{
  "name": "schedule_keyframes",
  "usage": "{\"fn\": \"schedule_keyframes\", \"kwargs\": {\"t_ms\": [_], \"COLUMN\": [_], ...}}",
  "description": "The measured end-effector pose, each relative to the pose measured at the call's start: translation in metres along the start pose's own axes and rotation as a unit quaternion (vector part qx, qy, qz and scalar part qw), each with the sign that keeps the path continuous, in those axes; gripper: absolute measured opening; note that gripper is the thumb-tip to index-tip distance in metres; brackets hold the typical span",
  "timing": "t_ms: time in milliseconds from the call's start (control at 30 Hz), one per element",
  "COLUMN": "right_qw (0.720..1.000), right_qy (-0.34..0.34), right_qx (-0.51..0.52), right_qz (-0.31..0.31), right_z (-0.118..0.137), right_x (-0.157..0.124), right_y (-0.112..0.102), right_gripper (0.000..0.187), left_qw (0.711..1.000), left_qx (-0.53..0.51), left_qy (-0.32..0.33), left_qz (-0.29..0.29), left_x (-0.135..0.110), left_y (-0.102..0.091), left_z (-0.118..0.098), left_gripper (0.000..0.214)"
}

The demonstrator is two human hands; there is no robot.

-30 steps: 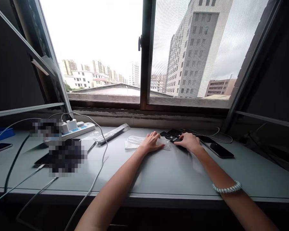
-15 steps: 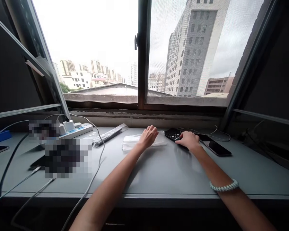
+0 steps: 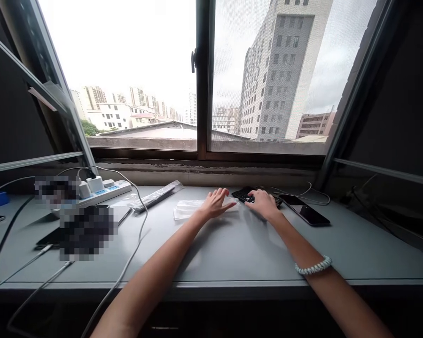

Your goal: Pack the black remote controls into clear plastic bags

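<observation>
My left hand (image 3: 214,204) is open over clear plastic bags (image 3: 186,209), its thumb stretched out to the right and its fingers pointing to the window. It has nothing in its grasp. To the right, my right hand (image 3: 263,203) is curled over a flat black device with rows of buttons (image 3: 242,194), thumb at its near left side. The palm hides much of the device, and its exact kind is not clear. A black phone (image 3: 307,211) lies just right of this hand.
A white power strip (image 3: 107,192) with plugs stands at the back left. Near it lies a long clear-wrapped packet (image 3: 158,197). A white cable (image 3: 141,234) loops over the desk's front edge. Blurred patches hide items at left. The window frame (image 3: 202,94) rises behind the desk.
The black device has turned to lie more crosswise, with my right hand still on it. My left thumb has spread out toward the right. The whole view has shifted slightly.
</observation>
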State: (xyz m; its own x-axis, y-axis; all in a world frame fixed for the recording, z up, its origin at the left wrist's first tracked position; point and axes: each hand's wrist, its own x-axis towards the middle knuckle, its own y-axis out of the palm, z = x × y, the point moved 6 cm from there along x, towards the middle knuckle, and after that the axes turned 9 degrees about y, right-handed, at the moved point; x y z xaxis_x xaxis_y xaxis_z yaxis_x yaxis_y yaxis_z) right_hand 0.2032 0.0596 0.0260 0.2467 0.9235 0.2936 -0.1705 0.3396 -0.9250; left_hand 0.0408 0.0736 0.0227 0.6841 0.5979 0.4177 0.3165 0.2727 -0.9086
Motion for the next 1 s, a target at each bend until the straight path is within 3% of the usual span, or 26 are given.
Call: {"fn": "schedule_keyframes", "kwargs": {"t_ms": [133,233,500,733,867,1000], "right_qw": [0.996,0.984,0.972,0.921,0.931,0.951], "right_qy": [-0.021,-0.038,-0.088,-0.088,-0.077,-0.078], "right_qx": [0.081,0.173,0.218,0.376,0.357,0.298], "right_qz": [-0.018,-0.010,0.011,0.040,0.026,0.028], "right_z": [0.006,0.013,0.024,0.027,0.026,0.027], "right_x": [-0.003,-0.008,-0.012,-0.001,-0.001,-0.006], "right_y": [-0.009,-0.014,-0.003,0.019,0.024,0.024], "right_gripper": [0.025,0.026,0.032,0.030,0.021,0.012], "left_qw": [0.997,0.996,0.998,0.996,1.000,0.995], "left_qx": [-0.007,0.002,0.045,0.063,0.023,-0.012], "left_qy": [0.037,0.031,0.047,0.057,0.020,-0.079], "left_qz": [0.071,0.085,-0.008,-0.019,0.004,0.052], "left_x": [-0.004,-0.006,-0.002,0.000,-0.003,-0.009], "left_y": [0.010,0.015,0.009,0.004,0.007,0.019], "left_z": [-0.003,-0.002,0.002,-0.001,0.002,0.015], "left_gripper": [0.047,0.042,0.036,0.039,0.053,0.057]}}
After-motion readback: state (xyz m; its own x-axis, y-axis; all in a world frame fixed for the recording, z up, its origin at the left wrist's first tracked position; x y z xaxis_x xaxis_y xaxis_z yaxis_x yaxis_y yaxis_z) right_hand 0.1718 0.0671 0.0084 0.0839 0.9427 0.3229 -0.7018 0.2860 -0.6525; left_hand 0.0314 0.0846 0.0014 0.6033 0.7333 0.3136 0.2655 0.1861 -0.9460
